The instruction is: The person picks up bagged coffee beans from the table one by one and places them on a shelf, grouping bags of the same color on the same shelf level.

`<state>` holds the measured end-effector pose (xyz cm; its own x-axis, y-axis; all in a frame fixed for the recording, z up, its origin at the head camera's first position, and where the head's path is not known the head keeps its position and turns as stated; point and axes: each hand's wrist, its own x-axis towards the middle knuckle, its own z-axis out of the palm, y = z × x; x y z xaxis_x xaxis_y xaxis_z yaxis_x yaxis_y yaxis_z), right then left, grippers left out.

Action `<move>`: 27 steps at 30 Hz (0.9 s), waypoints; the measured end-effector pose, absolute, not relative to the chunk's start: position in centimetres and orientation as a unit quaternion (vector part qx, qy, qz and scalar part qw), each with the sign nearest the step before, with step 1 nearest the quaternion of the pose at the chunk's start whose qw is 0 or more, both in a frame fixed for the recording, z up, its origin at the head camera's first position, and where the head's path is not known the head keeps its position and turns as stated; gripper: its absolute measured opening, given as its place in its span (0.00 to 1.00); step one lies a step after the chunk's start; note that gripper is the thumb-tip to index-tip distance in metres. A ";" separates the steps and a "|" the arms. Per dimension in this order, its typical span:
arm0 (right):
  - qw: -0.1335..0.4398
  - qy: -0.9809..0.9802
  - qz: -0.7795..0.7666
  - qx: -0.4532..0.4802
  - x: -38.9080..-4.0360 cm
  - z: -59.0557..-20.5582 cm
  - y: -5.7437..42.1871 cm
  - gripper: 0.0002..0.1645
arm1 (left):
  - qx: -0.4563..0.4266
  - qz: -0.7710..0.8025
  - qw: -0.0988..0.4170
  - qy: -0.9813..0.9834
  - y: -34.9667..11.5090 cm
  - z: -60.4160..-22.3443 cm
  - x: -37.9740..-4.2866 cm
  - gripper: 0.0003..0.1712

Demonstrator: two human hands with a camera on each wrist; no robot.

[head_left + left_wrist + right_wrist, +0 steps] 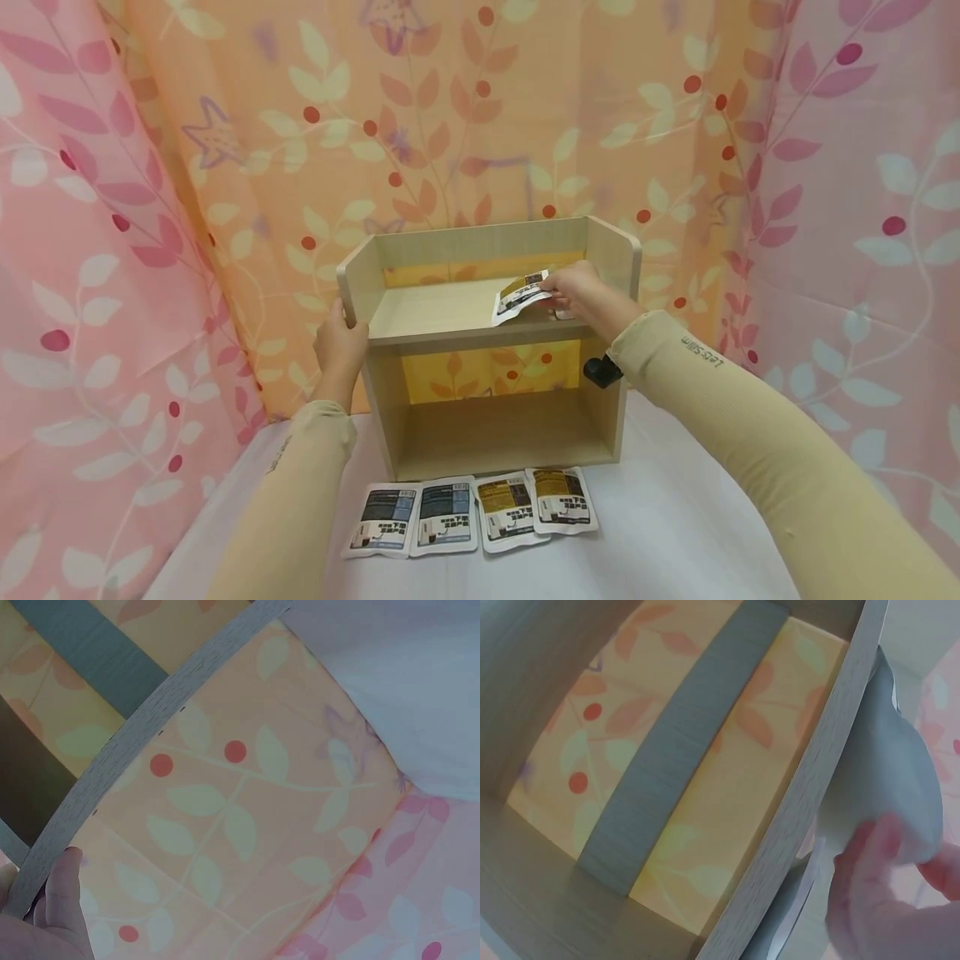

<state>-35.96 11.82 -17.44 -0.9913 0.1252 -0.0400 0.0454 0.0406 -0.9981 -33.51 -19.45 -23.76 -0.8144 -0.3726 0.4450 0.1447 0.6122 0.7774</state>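
My left hand (341,343) grips the left side panel of a light wooden two-tier shelf (487,336); in the left wrist view its fingers (63,889) lie along the outer face of the panel. Over the right part of the upper tier, my right hand (581,292) pinches a white-edged packet (519,297) with a brown and white printed front, tilted above the board. The right wrist view shows the packet's plain pale back (889,772). Partly hidden beneath that hand, a second packet (786,919) is on the same tier near its front edge.
Several flat packets lie in a row on the white tablecloth (675,500) before the shelf: blue-black ones (382,518) at left, brown ones (561,500) at right, the latter overlapping. A black object (602,372) shows under the right wrist. Patterned curtains (465,108) surround the table.
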 end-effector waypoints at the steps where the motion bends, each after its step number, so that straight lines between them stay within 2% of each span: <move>1: 0.031 -0.724 0.687 -0.058 -36.0 -17.4 11.9 0.26 | 0.067 -0.434 0.298 -0.848 -19.4 -23.7 -33.5 0.18; 6: 0.050 -0.736 0.673 -0.051 -36.0 -17.5 12.4 0.33 | 0.070 -0.432 0.296 -0.849 -19.4 -23.8 -33.6 0.16; 11: 0.065 -0.758 0.647 -0.050 -36.0 -17.4 12.7 0.32 | 0.074 -0.435 0.297 -0.847 -19.4 -23.7 -33.5 0.13; 20: 0.043 -0.765 0.641 -0.040 -34.6 -16.8 12.8 0.30 | 0.066 -0.429 0.303 -0.849 -19.4 -23.5 -33.2 0.12; 27: 0.031 -0.745 0.667 -0.012 -33.7 -17.2 13.8 0.33 | 0.073 -0.429 0.292 -0.851 -19.3 -23.6 -33.1 0.12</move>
